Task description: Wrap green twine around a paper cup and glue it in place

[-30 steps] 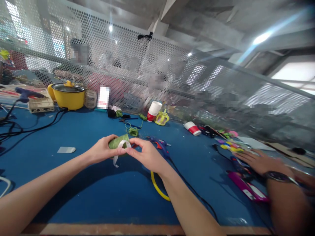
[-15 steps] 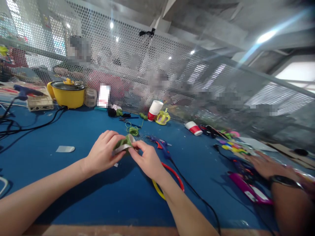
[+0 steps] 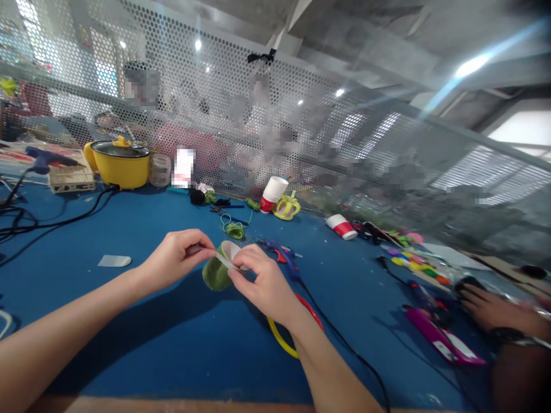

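Observation:
My left hand [image 3: 178, 255] is closed, pinching one end of a narrow whitish strip [image 3: 224, 260]. The strip runs across to my right hand [image 3: 260, 281], whose thumb and fingers are closed at the rim of a green-covered cup [image 3: 216, 275]. The cup is tilted, its white inside facing up and right. My right fingers hide part of the rim and the far end of the strip. Just beyond the hands lies a loose coil of green yarn [image 3: 235, 230]. A blue glue gun [image 3: 286, 259] rests to the right of my right hand.
A red and yellow ring [image 3: 282, 339] lies partly under my right forearm. The glue gun's black cord runs to the front edge. Paper cups [image 3: 274, 192] and a yellow pot [image 3: 121, 166] stand at the back. Another person's hand [image 3: 488, 304] is at right, near a purple box [image 3: 443, 338].
My left hand has moved off the cup's side and draws the strip's end up and left. More of the green cup shows. The other person's hand has shifted right.

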Motion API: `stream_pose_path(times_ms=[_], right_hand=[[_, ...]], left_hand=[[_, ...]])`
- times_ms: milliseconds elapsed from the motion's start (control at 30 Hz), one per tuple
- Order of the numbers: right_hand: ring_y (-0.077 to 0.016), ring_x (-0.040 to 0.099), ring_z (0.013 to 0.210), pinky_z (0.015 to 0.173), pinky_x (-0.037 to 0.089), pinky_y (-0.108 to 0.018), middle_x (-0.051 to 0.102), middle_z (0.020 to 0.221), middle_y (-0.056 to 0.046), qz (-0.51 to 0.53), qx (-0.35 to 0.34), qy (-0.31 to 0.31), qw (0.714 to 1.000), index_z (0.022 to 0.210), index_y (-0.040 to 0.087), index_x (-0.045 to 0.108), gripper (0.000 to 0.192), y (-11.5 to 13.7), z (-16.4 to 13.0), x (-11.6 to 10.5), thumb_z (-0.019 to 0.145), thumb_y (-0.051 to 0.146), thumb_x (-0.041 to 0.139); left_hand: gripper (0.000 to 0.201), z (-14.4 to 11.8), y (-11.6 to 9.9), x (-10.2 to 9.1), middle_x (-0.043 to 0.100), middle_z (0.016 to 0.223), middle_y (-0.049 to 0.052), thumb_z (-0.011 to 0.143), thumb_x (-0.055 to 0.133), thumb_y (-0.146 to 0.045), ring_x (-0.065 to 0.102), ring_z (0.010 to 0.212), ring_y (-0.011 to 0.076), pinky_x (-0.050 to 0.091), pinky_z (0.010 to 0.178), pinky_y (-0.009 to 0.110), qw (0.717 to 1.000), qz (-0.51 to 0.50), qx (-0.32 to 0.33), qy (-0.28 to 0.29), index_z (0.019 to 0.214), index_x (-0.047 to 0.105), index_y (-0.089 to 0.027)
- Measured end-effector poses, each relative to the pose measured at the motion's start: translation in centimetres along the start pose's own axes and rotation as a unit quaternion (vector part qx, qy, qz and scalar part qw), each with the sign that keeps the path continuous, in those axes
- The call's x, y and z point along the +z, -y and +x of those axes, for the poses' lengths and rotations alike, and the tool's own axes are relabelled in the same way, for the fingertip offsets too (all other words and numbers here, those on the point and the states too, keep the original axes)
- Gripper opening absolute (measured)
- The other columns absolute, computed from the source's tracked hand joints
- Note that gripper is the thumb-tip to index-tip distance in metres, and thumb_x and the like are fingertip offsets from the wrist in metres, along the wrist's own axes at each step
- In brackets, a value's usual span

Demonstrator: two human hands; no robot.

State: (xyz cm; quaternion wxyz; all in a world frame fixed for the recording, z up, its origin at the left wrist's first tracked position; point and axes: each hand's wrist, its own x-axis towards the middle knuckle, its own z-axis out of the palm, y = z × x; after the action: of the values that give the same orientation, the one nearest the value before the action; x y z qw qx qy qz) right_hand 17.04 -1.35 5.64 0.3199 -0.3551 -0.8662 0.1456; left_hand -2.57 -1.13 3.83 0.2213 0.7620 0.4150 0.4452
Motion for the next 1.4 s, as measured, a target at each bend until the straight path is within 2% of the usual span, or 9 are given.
stream_pose_path(times_ms=[133, 233, 633, 1000, 1100, 1300, 1400], right_hand=[[-0.0166, 0.051, 0.079, 0.072, 0.044, -0.031, 0.057, 0.073, -0.003, 0.023, -0.015, 0.014, 1.0, 0.07, 0.019, 0.057, 0.01, 0.2, -0.2, -0.2, 0.077, 0.012, 0.054], [-0.017, 0.051, 0.081, 0.073, 0.044, -0.032, 0.057, 0.074, -0.004, 0.029, -0.022, 0.027, 0.999, 0.07, 0.019, 0.057, 0.01, 0.4, -0.2, -0.3, 0.076, 0.012, 0.054], [-0.0166, 0.051, 0.083, 0.075, 0.044, -0.032, 0.057, 0.076, -0.004, 0.072, -0.032, 0.058, 0.995, 0.067, 0.018, 0.054, 0.01, 0.7, -0.2, -0.5, 0.075, 0.012, 0.054], [-0.02, 0.05, 0.095, 0.083, 0.043, -0.037, 0.058, 0.07, -0.003, 0.152, -0.054, 0.087, 0.983, 0.069, 0.021, 0.055, 0.009, 1.2, -0.4, -0.7, 0.077, 0.016, 0.053], [-0.0192, 0.05, 0.096, 0.084, 0.042, -0.037, 0.058, 0.07, -0.003, 0.178, -0.056, 0.093, 0.978, 0.069, 0.021, 0.055, 0.009, 1.3, -0.3, -0.8, 0.077, 0.015, 0.054], [-0.0189, 0.05, 0.096, 0.085, 0.042, -0.037, 0.057, 0.07, -0.003, 0.242, -0.064, 0.108, 0.962, 0.072, 0.02, 0.056, 0.007, 1.6, -0.4, -1.0, 0.076, 0.014, 0.055], [-0.0189, 0.05, 0.096, 0.085, 0.042, -0.037, 0.057, 0.072, -0.003, 0.264, -0.062, 0.118, 0.955, 0.073, 0.02, 0.057, 0.005, 1.5, -0.5, -1.0, 0.077, 0.017, 0.055]], left_hand=[[0.019, 0.2, 0.1, -0.3, 0.052, 0.057, -0.003, 0.076, 0.055, -0.031, 0.039, 0.05, 0.0079, 0.032, 0.046, 0.019, 0.994, -0.071, -0.069, 0.037, 0.072, 0.06, -0.013], [0.02, 0.4, 0.1, -0.3, 0.048, 0.055, -0.004, 0.073, 0.055, -0.032, 0.036, 0.049, 0.0073, 0.029, 0.046, 0.019, 0.989, -0.106, -0.095, 0.047, 0.07, 0.059, -0.013], [0.017, 0.5, -0.3, -0.7, 0.051, 0.058, -0.003, 0.071, 0.056, -0.03, 0.039, 0.052, 0.0078, 0.03, 0.048, 0.019, 0.98, -0.146, -0.112, 0.073, 0.067, 0.057, -0.013], [0.017, 0.6, 0.7, -1.4, 0.05, 0.06, -0.005, 0.072, 0.06, -0.029, 0.041, 0.056, 0.0078, 0.031, 0.054, 0.02, 0.956, -0.22, -0.126, 0.147, 0.065, 0.055, -0.014], [0.018, 0.6, 1.0, -1.3, 0.051, 0.064, -0.004, 0.072, 0.062, -0.029, 0.043, 0.06, 0.0085, 0.032, 0.057, 0.021, 0.939, -0.273, -0.131, 0.163, 0.066, 0.055, -0.014], [0.031, 0.2, 1.0, -0.7, 0.056, 0.081, 0.0, 0.063, 0.073, -0.035, 0.051, 0.076, 0.0116, 0.037, 0.07, 0.023, 0.866, -0.426, -0.177, 0.195, 0.067, 0.051, -0.014], [0.039, 0.0, 0.9, -0.5, 0.058, 0.083, 0.001, 0.06, 0.075, -0.04, 0.053, 0.076, 0.0122, 0.039, 0.066, 0.022, 0.839, -0.459, -0.204, 0.212, 0.082, 0.055, -0.015]])
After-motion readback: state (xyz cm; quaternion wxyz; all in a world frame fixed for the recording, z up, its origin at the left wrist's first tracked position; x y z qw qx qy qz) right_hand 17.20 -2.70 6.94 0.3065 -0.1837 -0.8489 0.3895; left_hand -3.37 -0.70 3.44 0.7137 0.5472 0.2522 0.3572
